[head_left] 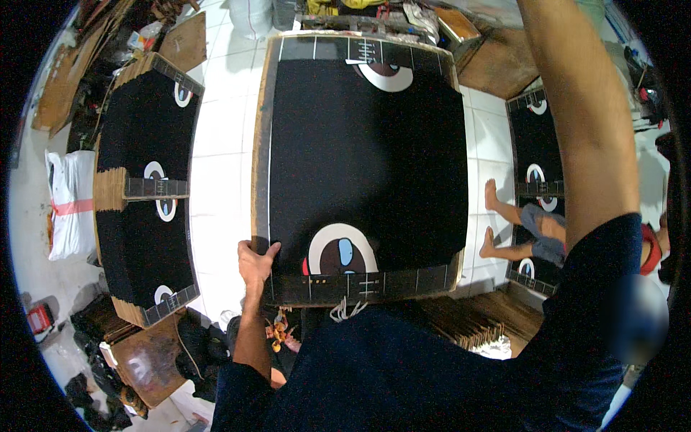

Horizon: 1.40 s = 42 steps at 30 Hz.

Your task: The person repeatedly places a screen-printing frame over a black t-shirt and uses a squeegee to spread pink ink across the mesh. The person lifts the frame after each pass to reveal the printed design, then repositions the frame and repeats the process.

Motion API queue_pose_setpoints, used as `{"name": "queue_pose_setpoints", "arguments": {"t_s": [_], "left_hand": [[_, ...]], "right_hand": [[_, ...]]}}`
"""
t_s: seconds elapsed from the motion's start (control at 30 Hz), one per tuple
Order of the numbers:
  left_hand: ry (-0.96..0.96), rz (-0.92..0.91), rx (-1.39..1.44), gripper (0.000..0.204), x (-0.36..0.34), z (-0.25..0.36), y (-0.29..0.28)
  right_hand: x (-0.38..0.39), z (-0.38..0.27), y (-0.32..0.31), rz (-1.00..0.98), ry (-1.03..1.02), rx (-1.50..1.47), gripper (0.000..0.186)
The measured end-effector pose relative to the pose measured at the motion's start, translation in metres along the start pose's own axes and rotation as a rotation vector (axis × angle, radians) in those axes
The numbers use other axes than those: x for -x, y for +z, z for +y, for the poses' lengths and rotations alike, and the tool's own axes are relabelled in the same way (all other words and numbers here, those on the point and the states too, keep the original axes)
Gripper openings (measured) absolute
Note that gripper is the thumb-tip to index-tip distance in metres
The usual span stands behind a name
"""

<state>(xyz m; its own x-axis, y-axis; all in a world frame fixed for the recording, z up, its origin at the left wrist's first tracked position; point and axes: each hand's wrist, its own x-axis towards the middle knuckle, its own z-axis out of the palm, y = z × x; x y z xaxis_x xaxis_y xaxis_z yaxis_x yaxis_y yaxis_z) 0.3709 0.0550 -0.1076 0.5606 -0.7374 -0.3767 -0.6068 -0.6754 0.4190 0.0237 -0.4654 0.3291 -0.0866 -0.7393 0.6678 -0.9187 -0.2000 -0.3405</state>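
Blk cloth (367, 165) looks matt, flr tiles (222, 165) smooth & glossy.

right hand beyond top edge, sleeve (594, 295) part-blurred

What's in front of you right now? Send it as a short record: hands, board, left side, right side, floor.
Left hand: at the near-left corner, thumb over the edge of the black board
Right hand: out of view; right forearm extends past the picture's top
Board: one eye print near, one far
Left side: stacked black boards, white sack
Right side: another person's bare legs
Floor: white tiles
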Motion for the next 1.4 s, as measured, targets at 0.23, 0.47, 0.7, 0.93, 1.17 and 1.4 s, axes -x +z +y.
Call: {"name": "queue_pose_setpoints", "arguments": {"t_s": [0.23, 0.47, 0.7, 0.93, 1.17, 1.4], "left_hand": [[0.115, 0.143, -0.172, 0.086, -0.009, 0.041, -0.001], [0.370, -0.593, 1.786, 0.086, -0.014, 0.289, -0.039], [-0.608, -0.356, 1.782, 0.086, -0.028, 0.288, 0.039], [0.354, 0.353, 0.404, 0.082, -0.046, 0.223, 0.102], [0.582, 0.179, 0.060, 0.126, -0.067, 0.215, 0.108], [0.707, 0.322, 0.066, 0.119, -0.068, 0.212, 0.116]], "right_hand": [[0.102, 0.007, -0.008, 0.161, -0.216, -0.231, 0.027], [0.264, 0.040, 0.026, 0.263, -0.323, -0.357, 0.029], [0.364, 0.094, 0.106, -0.223, -0.182, -0.396, 0.024], [0.293, 0.135, 0.245, -0.567, -0.367, -0.360, 0.036], [0.272, 0.120, 0.285, -0.668, -0.496, -0.202, 0.040], [0.277, 0.145, 0.258, -0.901, -0.528, -0.343, 0.038]]}}
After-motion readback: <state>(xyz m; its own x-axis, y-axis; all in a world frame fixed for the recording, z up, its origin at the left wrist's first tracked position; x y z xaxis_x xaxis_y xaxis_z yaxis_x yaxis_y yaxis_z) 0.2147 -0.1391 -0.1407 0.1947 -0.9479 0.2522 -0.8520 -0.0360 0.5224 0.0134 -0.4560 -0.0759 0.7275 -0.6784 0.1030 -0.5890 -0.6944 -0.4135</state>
